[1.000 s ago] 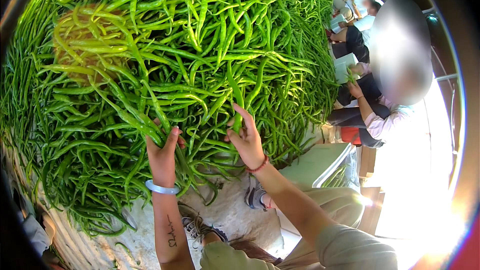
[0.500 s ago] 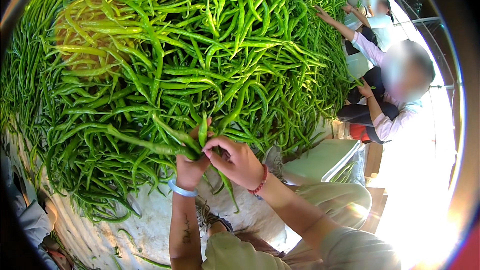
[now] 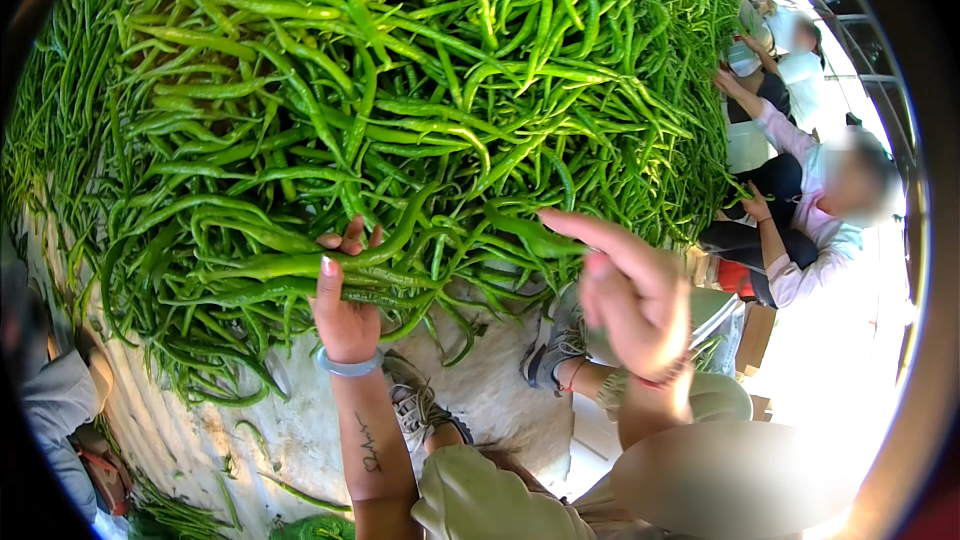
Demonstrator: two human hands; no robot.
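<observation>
A large heap of long green chili peppers (image 3: 420, 90) spreads across the ground before me. My left hand (image 3: 348, 315), wearing a pale bangle, is palm up at the heap's near edge. A few green chili peppers (image 3: 270, 267) lie across its palm, loosely held between the raised thumb and curled fingers. To the right, my right hand (image 3: 640, 300), with a red bracelet, is slightly blurred, its index finger stretched leftward. Another green chili pepper (image 3: 530, 232) reaches from the heap side to its thumb tip and appears gripped between thumb and index finger.
A pale tub (image 3: 712, 312) with peppers stands at my right, partly behind my right hand. My shoe (image 3: 430, 410) rests on the pale ground sheet (image 3: 300, 450). Co-workers, one in a pink sleeve (image 3: 790, 135), sit along the heap's right edge. Another person's grey clothing (image 3: 62, 400) shows at left.
My hands have parted: the right has moved right, away from the left, which has turned palm up and loosened around its peppers. The whole view has shifted slightly.
</observation>
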